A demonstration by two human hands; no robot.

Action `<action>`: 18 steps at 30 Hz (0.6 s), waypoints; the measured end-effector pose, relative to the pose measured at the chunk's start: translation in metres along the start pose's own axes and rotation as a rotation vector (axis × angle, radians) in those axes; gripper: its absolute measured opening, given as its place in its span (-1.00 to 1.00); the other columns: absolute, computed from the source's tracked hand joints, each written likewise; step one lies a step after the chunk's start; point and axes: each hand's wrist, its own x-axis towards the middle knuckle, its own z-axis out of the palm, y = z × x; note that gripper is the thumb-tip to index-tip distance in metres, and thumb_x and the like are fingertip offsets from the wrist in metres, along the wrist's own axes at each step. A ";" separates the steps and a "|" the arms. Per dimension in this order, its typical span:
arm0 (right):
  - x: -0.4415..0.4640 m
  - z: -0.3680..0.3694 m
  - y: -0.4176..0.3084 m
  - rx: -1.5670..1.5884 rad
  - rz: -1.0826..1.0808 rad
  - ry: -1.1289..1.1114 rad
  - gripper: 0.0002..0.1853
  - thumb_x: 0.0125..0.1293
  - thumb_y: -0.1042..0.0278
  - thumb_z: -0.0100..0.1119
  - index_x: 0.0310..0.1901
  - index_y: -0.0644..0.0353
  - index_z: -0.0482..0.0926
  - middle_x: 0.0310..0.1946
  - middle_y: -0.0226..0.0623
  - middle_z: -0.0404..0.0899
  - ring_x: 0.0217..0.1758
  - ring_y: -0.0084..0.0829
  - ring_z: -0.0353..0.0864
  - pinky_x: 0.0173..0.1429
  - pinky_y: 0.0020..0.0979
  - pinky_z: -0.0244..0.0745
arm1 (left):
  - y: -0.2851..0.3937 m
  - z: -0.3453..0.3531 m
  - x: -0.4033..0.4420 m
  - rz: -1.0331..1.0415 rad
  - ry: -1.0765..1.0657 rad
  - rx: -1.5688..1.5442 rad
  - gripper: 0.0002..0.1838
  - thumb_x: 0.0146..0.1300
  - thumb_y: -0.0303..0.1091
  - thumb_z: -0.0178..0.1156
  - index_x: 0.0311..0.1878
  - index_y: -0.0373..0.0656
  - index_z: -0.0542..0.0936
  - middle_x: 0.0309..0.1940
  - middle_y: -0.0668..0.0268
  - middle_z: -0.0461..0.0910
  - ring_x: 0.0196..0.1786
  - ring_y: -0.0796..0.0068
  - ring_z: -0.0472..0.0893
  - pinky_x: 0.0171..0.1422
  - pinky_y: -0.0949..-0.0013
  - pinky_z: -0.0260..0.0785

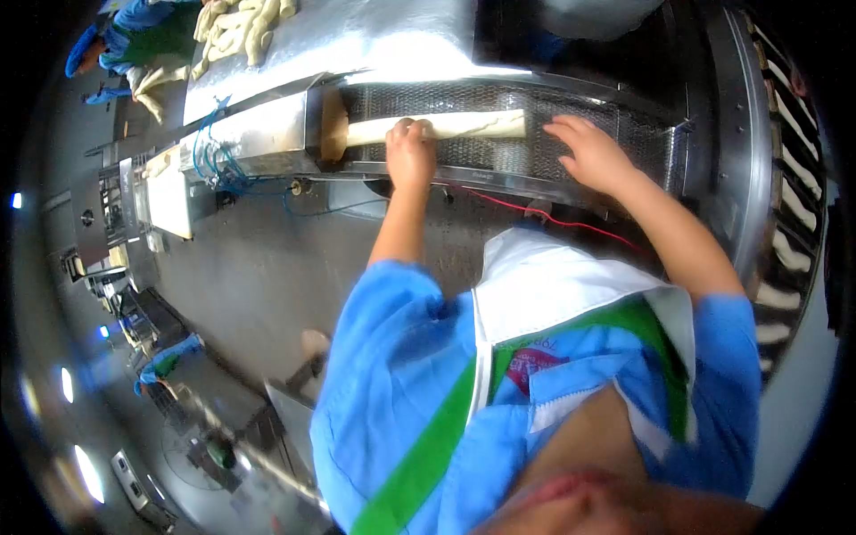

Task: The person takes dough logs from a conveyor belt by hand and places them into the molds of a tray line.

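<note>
A long pale dough strip (473,125) lies lengthwise on the metal mesh conveyor belt (557,160). Its left end reaches the opening of a metal housing; its cut right end rests on the mesh. My left hand (411,153) is closed on the dough toward its left part, fingers curled over it. Just past the cut end, my right hand (593,156) hovers over the belt with fingers apart and nothing in them.
Left of the belt, blue hoses (218,156) hang by the metal housing (254,129). Several dough pieces (241,31) lie on a shiny metal table (357,36) near another person. Dough strips (794,160) fill a slotted rack at right. A red cable (553,218) runs below the belt.
</note>
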 end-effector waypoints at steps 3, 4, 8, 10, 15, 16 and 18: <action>0.025 0.015 -0.005 -0.013 -0.038 0.046 -0.39 0.07 0.47 0.27 0.22 0.11 0.37 0.29 -0.15 0.29 0.35 -0.10 0.26 0.41 -0.19 0.21 | 0.014 0.002 -0.008 0.068 0.014 -0.052 -0.72 -0.02 -0.52 0.20 -0.18 -0.05 0.60 -0.13 0.20 0.53 -0.03 0.07 0.48 0.05 0.11 0.38; 0.031 0.019 -0.006 -0.026 -0.051 0.080 -0.38 0.07 0.47 0.27 0.23 0.11 0.36 0.29 -0.14 0.29 0.36 -0.10 0.25 0.42 -0.18 0.19 | 0.021 0.004 -0.013 0.080 0.030 -0.078 -0.70 -0.02 -0.53 0.20 -0.15 -0.05 0.59 -0.12 0.20 0.52 -0.03 0.07 0.47 0.04 0.11 0.38; 0.047 0.029 -0.011 -0.048 -0.058 0.052 -0.37 0.06 0.46 0.27 0.23 0.11 0.36 0.28 -0.13 0.30 0.35 -0.10 0.26 0.41 -0.17 0.20 | 0.033 -0.007 -0.031 0.120 -0.089 -0.130 -0.57 -0.04 -0.56 0.20 -0.02 -0.02 0.55 0.01 0.17 0.49 0.07 0.03 0.45 0.11 0.12 0.39; 0.051 0.032 -0.012 -0.032 0.030 -0.054 -0.36 0.05 0.44 0.28 0.23 0.10 0.36 0.21 -0.15 0.37 0.31 -0.13 0.31 0.34 -0.16 0.26 | 0.031 -0.012 -0.035 0.176 -0.201 -0.203 -0.47 -0.07 -0.58 0.21 0.06 0.00 0.54 0.13 0.12 0.44 0.18 0.02 0.42 0.22 0.12 0.36; 0.036 0.033 -0.006 -0.202 0.103 0.013 -0.51 0.05 0.45 0.22 0.10 0.10 0.44 -0.01 -0.22 0.48 0.13 -0.19 0.44 0.13 -0.13 0.37 | -0.008 -0.017 -0.030 0.040 -0.048 -0.016 -0.47 -0.01 -0.56 0.22 0.12 -0.03 0.51 0.23 0.09 0.39 0.22 0.00 0.40 0.33 0.04 0.24; 0.033 0.033 -0.003 -0.257 0.087 0.057 -0.61 0.08 0.47 0.16 0.01 0.09 0.48 -0.09 -0.24 0.49 0.05 -0.20 0.47 0.04 -0.10 0.41 | -0.015 -0.017 -0.024 -0.001 -0.058 0.018 -0.46 -0.02 -0.56 0.24 0.12 -0.03 0.52 0.23 0.10 0.40 0.25 0.01 0.39 0.35 0.03 0.21; 0.025 0.032 0.002 -0.285 0.101 0.053 -0.64 0.08 0.47 0.15 -0.03 0.09 0.49 -0.10 -0.24 0.50 0.04 -0.21 0.48 0.02 -0.10 0.42 | -0.029 -0.014 -0.018 -0.003 -0.090 0.096 -0.45 -0.04 -0.56 0.27 0.12 -0.02 0.53 0.24 0.13 0.42 0.31 0.06 0.35 0.39 0.03 0.17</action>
